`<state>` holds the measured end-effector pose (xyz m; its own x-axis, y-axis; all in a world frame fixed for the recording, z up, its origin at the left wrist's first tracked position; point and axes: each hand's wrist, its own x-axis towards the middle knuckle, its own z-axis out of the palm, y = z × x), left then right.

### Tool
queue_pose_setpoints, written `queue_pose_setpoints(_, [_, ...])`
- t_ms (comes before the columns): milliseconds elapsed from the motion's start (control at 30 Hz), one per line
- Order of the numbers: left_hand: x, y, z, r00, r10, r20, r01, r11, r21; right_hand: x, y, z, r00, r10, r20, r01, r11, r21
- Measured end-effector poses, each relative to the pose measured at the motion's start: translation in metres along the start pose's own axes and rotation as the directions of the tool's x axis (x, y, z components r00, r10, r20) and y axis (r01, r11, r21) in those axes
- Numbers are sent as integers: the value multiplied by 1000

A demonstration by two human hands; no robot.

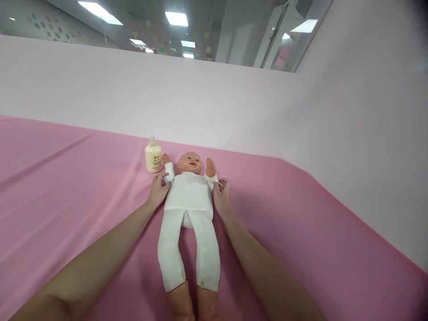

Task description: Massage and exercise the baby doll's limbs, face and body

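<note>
So there's a baby doll [189,196] lying flat on its back in the middle of a pink-covered surface [67,191], head pointing to the far side and legs toward the near edge. It's dressed in a white top and white leggings, with bare feet sticking out at the bottom of the view.

The person's left hand [158,189] sits at the doll's shoulder on the left side, fingers [163,179] loosely curled and touching the white sleeve there. The right hand [222,194] is pressed against the other side, fingers [223,182] pinching the sleeve cuff just under the doll's raised arm. Both forearms run in from the near edge on either side of the legs.

A cream-colored lotion bottle [153,155] stands upright just left of the doll's head, close to its raised hand but not touching as far as anyone can tell. Pale pink walls [214,107] back the whole thing.
</note>
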<state>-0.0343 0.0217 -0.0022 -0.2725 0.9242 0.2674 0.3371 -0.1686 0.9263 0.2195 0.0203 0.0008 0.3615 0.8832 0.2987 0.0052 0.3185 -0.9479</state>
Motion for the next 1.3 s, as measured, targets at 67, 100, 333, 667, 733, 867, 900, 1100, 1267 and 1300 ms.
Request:
queue_pose_setpoints(67, [0,0,0,1000,-1,8,1,1000,-17,0,-2,0,1000,-3,-1,3,1000,-10])
queue_pose_setpoints(100, [0,1,0,1000,-1,12,1,1000,-27,0,-2,0,1000,-6,-2,6,1000,-13])
queue_pose_setpoints(333, [-2,8,-1,1000,-14,16,15,999,-47,-1,-3,0,1000,6,12,-6,1000,-23])
queue_pose_setpoints(667, [-2,9,0,999,-32,16,33,995,-95,-3,-6,0,999,15,39,-13,999,-50])
queue_pose_setpoints(733, [-2,8,0,999,-28,19,29,995,-94,-3,-6,0,998,21,52,-17,998,-58])
queue_pose_setpoints(867, [-1,6,0,999,-27,17,28,995,-92,-1,-2,-1,997,25,70,-22,999,-38])
queue_pose_setpoints(900, [-1,6,0,999,-29,14,30,995,-96,-1,0,-2,998,25,64,-22,999,-38])
queue_pose_setpoints(1100, [0,6,0,1000,-7,8,8,997,-71,3,6,-5,998,29,55,-25,996,-83])
queue_pose_setpoints(1267, [0,7,-1,996,79,-38,-75,992,98,3,7,-3,1000,-4,19,8,986,-168])
queue_pose_setpoints(1300, [0,8,-1,996,85,-39,-80,990,112,3,7,-3,1000,-13,13,16,981,-191])
